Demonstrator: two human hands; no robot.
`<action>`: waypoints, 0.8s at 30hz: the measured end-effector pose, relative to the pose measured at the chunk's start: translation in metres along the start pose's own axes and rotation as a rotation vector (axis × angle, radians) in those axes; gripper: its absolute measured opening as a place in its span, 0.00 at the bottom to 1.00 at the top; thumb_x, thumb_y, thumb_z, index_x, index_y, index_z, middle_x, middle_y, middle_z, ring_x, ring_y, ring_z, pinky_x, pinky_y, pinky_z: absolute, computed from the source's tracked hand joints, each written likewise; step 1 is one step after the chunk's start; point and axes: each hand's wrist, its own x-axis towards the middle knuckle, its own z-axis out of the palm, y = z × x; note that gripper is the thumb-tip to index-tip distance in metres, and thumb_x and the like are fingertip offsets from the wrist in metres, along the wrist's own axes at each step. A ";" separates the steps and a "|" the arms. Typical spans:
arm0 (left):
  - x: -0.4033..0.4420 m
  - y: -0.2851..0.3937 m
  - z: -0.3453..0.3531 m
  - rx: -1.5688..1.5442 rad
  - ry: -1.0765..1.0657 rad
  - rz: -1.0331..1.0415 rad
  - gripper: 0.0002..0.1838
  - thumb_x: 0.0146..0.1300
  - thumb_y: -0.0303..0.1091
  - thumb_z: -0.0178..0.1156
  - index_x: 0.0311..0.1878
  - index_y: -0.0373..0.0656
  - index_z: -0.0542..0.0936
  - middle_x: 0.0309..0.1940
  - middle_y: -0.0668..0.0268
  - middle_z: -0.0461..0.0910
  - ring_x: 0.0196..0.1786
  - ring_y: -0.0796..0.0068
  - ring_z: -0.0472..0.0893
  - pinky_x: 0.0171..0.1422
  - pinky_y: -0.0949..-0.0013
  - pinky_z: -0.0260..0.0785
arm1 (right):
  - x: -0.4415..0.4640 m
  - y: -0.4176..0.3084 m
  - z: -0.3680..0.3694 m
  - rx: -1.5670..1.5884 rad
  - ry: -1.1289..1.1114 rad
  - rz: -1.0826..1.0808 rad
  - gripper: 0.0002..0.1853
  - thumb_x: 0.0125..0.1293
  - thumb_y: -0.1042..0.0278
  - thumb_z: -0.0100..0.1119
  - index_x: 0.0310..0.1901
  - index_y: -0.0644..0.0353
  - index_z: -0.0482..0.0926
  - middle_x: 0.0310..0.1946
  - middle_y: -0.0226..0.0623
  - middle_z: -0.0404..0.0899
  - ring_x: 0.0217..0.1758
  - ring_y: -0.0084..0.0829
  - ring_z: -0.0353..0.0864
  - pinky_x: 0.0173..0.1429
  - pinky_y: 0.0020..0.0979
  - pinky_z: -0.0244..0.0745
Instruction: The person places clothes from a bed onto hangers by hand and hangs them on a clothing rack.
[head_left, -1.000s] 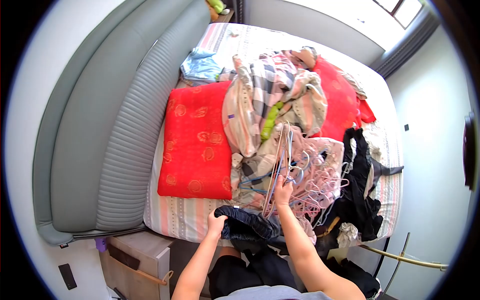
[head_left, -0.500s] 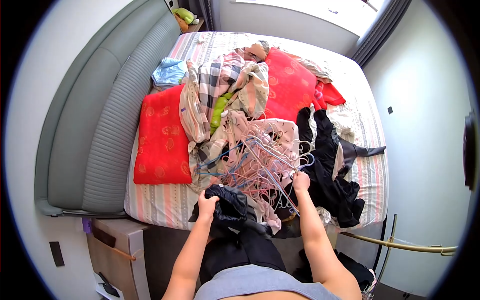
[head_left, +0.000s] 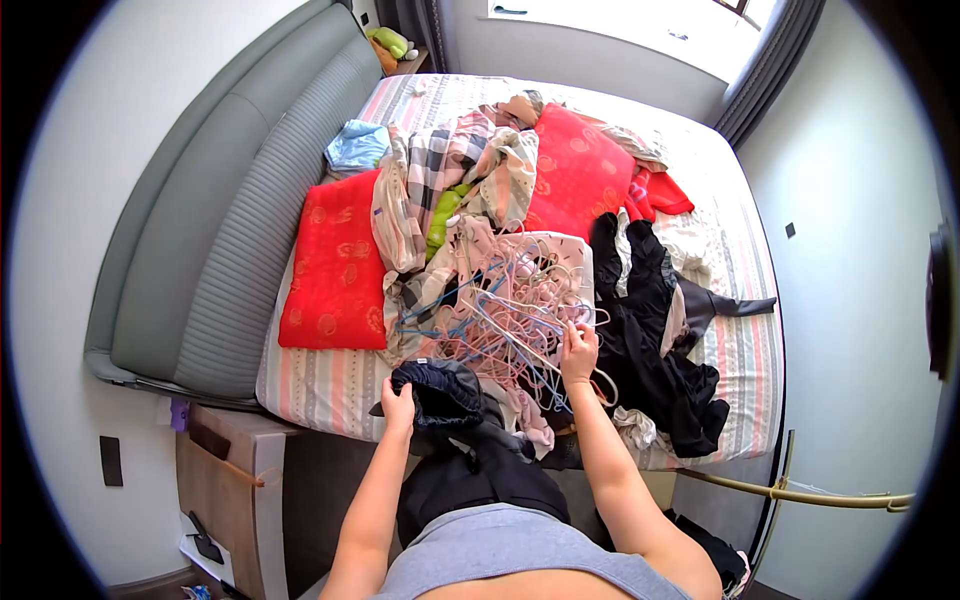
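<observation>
My left hand is closed on the edge of a dark garment, whose gathered waistband opens towards me. The rest of that garment hangs down at the bed's near edge, in front of my legs. Over the large tangled pile of pink, blue and white clothes hangers, my right hand pinches a hanger at the pile's right side. Exactly which hanger parts lie between the fingers is hard to make out. Under the hangers, a pale pink patterned cloth shows.
Two red patterned cushions and crumpled checked bedding lie further up the bed. Black clothes spread to the right. A grey headboard and nightstand stand left; a gold-coloured rail juts in at lower right.
My right hand has moved left and slightly up over the hangers. My left hand, still on the dark garment, has shifted a little left, and the garment's opening shows wider. The view has shifted slightly.
</observation>
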 end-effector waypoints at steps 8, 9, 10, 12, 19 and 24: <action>-0.005 0.011 -0.002 0.037 0.010 -0.022 0.11 0.50 0.28 0.60 0.38 0.35 0.74 0.29 0.64 0.77 0.33 0.72 0.76 0.41 0.71 0.68 | -0.005 -0.012 -0.010 0.799 -0.192 0.459 0.06 0.61 0.71 0.54 0.35 0.63 0.78 0.18 0.20 0.67 0.22 0.12 0.61 0.25 0.19 0.58; -0.005 0.011 -0.005 0.084 0.039 0.004 0.12 0.50 0.30 0.61 0.38 0.35 0.75 0.29 0.62 0.78 0.34 0.69 0.77 0.41 0.69 0.68 | -0.009 -0.011 -0.017 0.847 -0.230 0.460 0.05 0.61 0.71 0.54 0.31 0.63 0.76 0.18 0.21 0.67 0.21 0.13 0.62 0.25 0.19 0.57; -0.003 0.010 -0.007 0.130 0.069 0.030 0.13 0.50 0.32 0.61 0.38 0.35 0.75 0.29 0.61 0.79 0.34 0.67 0.78 0.41 0.68 0.69 | -0.016 -0.013 -0.021 0.918 -0.218 0.458 0.04 0.60 0.72 0.55 0.30 0.63 0.76 0.18 0.21 0.68 0.21 0.13 0.62 0.25 0.19 0.58; 0.004 0.007 -0.012 0.310 0.153 0.061 0.18 0.50 0.40 0.62 0.39 0.36 0.76 0.32 0.56 0.79 0.37 0.59 0.79 0.42 0.62 0.69 | -0.019 -0.032 -0.035 1.132 -0.183 0.427 0.04 0.57 0.75 0.57 0.35 0.62 0.75 0.21 0.22 0.68 0.21 0.13 0.62 0.25 0.18 0.58; 0.011 0.044 -0.037 0.661 0.318 0.028 0.27 0.51 0.55 0.56 0.47 0.44 0.75 0.40 0.51 0.79 0.45 0.48 0.76 0.48 0.52 0.68 | -0.017 -0.101 -0.075 0.829 -0.534 0.067 0.07 0.60 0.71 0.58 0.35 0.67 0.80 0.19 0.32 0.76 0.21 0.17 0.70 0.25 0.21 0.64; 0.028 0.041 -0.047 0.687 0.302 0.090 0.25 0.49 0.51 0.60 0.46 0.46 0.74 0.40 0.56 0.78 0.44 0.51 0.77 0.45 0.53 0.69 | -0.037 -0.136 -0.130 0.704 -0.902 0.134 0.09 0.56 0.65 0.61 0.31 0.62 0.82 0.19 0.42 0.77 0.22 0.30 0.78 0.28 0.27 0.69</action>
